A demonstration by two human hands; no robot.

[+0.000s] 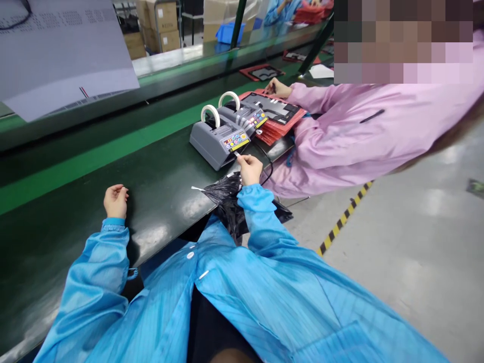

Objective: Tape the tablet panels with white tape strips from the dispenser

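Observation:
My right hand (251, 169) is at the front of the nearer grey tape dispenser (219, 143), thumb and forefinger pinched on a short pale strip of tape (237, 154) at its outlet. A white roll of tape (210, 116) stands upright in that dispenser. A second grey dispenser (247, 117) with its own roll (229, 101) sits just behind. Beneath my right wrist a crumpled black plastic bag (227, 194) hangs over the bench edge. Away to the left, my left hand (115, 201) is over the dark green bench (162, 176), fingers curled together; whatever they may hold is hidden.
On the right a co-worker in a pink sleeve (340, 136) leans close, one hand (278, 88) at a stack of red sheets (278, 132) with a grey-black panel on top. A printed paper (68, 60) hangs upper left. Yellow-black tape (344, 217) marks the floor.

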